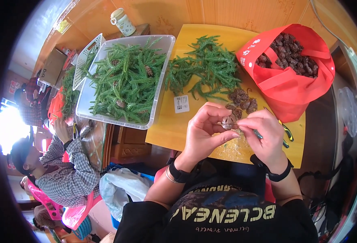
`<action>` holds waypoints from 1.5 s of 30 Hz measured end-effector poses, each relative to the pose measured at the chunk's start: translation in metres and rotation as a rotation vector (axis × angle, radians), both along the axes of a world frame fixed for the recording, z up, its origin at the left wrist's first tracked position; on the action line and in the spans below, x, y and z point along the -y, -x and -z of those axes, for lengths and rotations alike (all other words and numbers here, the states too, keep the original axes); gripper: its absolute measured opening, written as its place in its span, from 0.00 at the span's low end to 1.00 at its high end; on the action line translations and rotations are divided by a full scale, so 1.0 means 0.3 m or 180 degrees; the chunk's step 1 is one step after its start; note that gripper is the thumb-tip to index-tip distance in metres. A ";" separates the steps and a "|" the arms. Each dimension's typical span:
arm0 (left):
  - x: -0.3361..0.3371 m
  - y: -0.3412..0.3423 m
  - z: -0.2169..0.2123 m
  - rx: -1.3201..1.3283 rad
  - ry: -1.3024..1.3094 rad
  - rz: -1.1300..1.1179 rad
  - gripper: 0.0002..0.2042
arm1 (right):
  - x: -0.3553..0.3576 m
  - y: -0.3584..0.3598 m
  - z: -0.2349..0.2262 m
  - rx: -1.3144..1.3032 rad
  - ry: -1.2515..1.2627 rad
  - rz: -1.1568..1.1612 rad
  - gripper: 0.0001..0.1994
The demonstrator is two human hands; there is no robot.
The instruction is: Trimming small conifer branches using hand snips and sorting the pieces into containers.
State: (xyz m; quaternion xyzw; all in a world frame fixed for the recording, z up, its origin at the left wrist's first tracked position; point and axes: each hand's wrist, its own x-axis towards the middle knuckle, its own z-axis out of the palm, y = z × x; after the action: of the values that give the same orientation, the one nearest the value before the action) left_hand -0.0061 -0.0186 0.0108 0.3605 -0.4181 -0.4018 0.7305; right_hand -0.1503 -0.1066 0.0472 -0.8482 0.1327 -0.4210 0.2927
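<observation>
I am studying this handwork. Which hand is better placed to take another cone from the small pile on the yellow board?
Probably the right hand. The small pile of cones lies just beyond it, while the left hand grips the cone being worked. But the right pinches a thin wire and must release it first.

head-worn fisheye, downward, close over hands [235,133]

Both forearms rise; left hand [205,129] and right hand [263,135] meet, fingers pinched.

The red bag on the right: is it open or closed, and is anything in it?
Open. The red bag has its mouth spread wide, with a heap of brown pine cones showing inside.
</observation>
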 end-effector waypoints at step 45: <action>-0.010 -0.026 0.002 -0.0687 -0.0282 0.0846 0.13 | 0.027 0.019 -0.047 -0.0133 0.0612 -0.0116 0.11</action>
State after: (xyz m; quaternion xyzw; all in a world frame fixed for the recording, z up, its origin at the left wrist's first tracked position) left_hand 0.0017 -0.0155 0.0101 0.2887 -0.3631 -0.5493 0.6950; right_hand -0.1559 -0.1146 0.0611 -0.8833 0.0823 -0.4085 0.2148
